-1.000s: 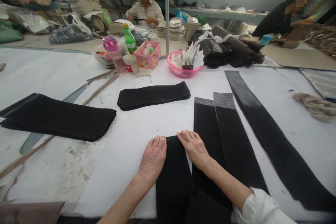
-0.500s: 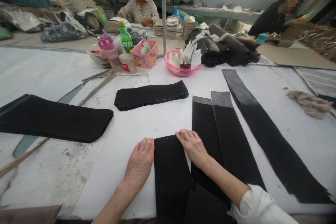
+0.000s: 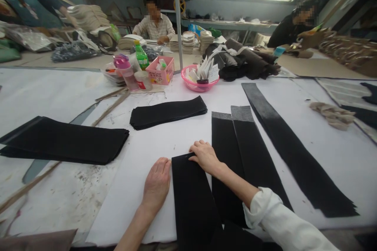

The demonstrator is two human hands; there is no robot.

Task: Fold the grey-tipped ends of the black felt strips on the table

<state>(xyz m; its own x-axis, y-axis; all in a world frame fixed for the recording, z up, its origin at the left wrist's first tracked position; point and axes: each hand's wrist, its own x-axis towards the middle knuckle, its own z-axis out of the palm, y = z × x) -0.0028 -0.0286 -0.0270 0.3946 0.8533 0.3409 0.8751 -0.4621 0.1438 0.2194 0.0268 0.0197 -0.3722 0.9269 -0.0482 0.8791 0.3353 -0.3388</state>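
A black fabric strip (image 3: pixel 193 196) lies lengthwise in front of me, its near end running out of the frame. My left hand (image 3: pixel 158 180) is at its far left corner, fingers pressed together along the edge; the thumb is hidden. At the far right corner, my right hand (image 3: pixel 204 157) is closed on the strip, with its thumb over the top face and its fingers at the far edge. Right of it lie two more black strips with grey ends, one strip (image 3: pixel 225 141) partly under my right forearm and another strip (image 3: pixel 256 145) beside it.
Stacks of black pieces lie left (image 3: pixel 67 141) and behind (image 3: pixel 167 112). A long black stack (image 3: pixel 294 145) and a crumpled cloth (image 3: pixel 332 115) are right. Farther back stand a pink basin (image 3: pixel 200 85), a pink box (image 3: pixel 160 71) and bottles. Several people sit or stand beyond.
My right hand has shifted slightly left along the far edge, its thumb now over the strip's top. My left hand stays at the left corner. The camera view has tilted up a little.
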